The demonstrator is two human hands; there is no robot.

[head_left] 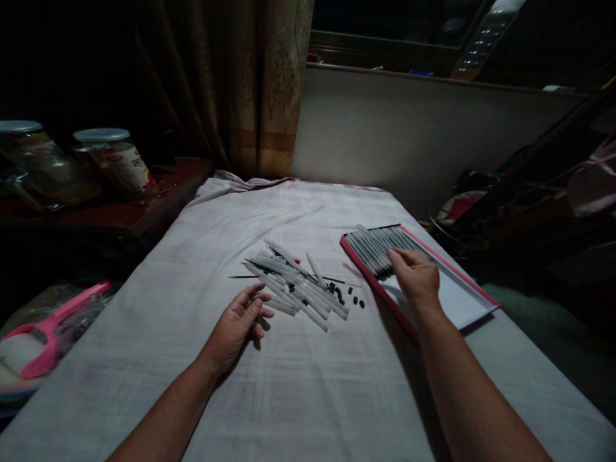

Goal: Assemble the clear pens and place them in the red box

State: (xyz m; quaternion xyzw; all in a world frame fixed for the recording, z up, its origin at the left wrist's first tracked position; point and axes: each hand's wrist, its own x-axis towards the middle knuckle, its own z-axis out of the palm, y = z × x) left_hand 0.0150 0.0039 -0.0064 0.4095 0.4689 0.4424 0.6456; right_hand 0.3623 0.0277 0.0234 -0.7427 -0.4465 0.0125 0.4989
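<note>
My left hand [244, 319] hovers just short of a loose heap of pen barrels [303, 282], its fingers apart and holding nothing. Clear tubes, thin dark refills [243, 276] and small black caps [338, 292] lie mixed in that heap. To the right rests a shallow red-edged box [452, 308], with a row of pens [373, 247] side by side in its far part. Over the box, my right hand [416, 276] is closed, thumb and fingers pinched at the near end of the row. What lies in that pinch, perhaps a pen end, is too dim to make out.
A pale checked cloth [308, 391] covers the table. Jars [118, 160] and a glass mug [43, 186] stand on a dark wooden cabinet at left. Below them is a pink handle [52, 333]. A curtain [260, 83] and a low wall [360, 128] close off the back.
</note>
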